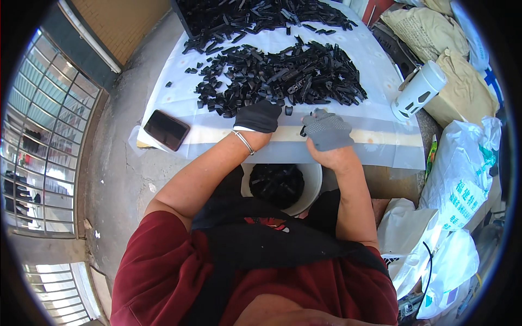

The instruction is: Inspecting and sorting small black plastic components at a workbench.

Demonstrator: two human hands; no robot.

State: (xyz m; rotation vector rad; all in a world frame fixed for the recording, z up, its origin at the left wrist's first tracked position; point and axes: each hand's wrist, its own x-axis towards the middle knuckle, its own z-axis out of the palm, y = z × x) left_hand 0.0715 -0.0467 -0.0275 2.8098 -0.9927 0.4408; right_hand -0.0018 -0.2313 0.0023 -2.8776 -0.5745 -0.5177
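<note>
A heap of small black plastic pieces [293,76] covers the middle of the covered table. At its near edge is my left hand [258,117] in a black glove, closed, with its fingertips hidden from view. My right hand [328,132], in a grey dotted glove, is closed nearer the table's front edge. A small dark piece [303,131] shows at its finger side, apparently a black plastic piece in its grip. Between the hands one loose black piece [289,110] lies on the sheet. Below the table edge, a white bucket [312,187] holds more black pieces.
A phone [167,130] lies at the table's left corner. On the right stands a white tumbler [418,91]. A second black heap [266,19] spreads across the far end. Stuffed sacks [462,168] crowd the right side; a barred window [46,141] is at left.
</note>
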